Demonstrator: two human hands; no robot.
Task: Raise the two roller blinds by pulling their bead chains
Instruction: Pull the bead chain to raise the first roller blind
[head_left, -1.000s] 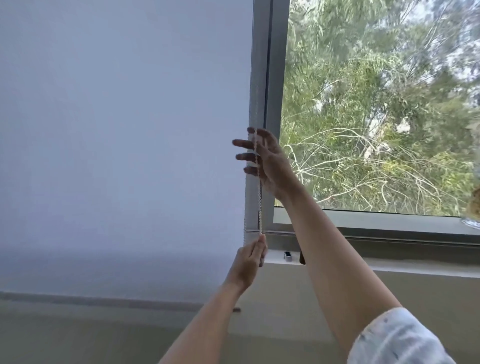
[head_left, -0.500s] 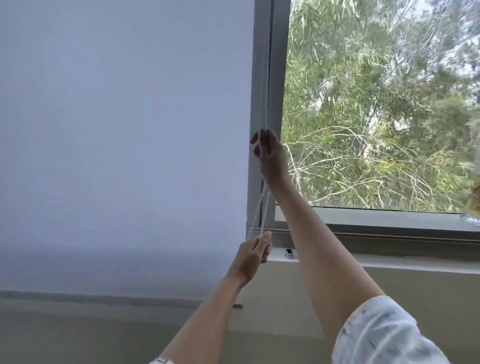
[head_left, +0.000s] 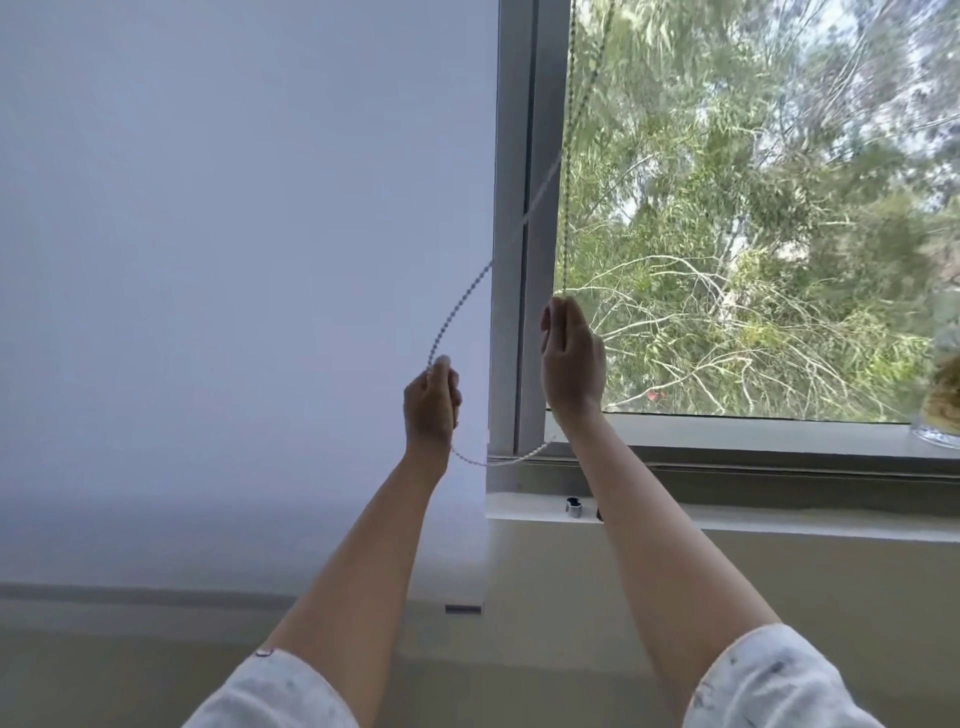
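1. Since a second ago the left hand (head_left: 431, 402) has risen from the sill and swung left, over the blind (head_left: 234, 286).
2. It is fisted round the chain (head_left: 460, 306), which now slants up to the right across the frame (head_left: 514, 208).
3. The right hand (head_left: 571, 358) has dropped, closed on the chain's other strand before the glass.
4. Slack loops between the wrists above the sill (head_left: 727, 519).

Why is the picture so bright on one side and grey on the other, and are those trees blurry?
Head view: daylight floods through the bare window pane; the lowered blind blocks it, looking flat bluish-grey. Trees outside are soft and smeared; the frame leans from the wide lens.
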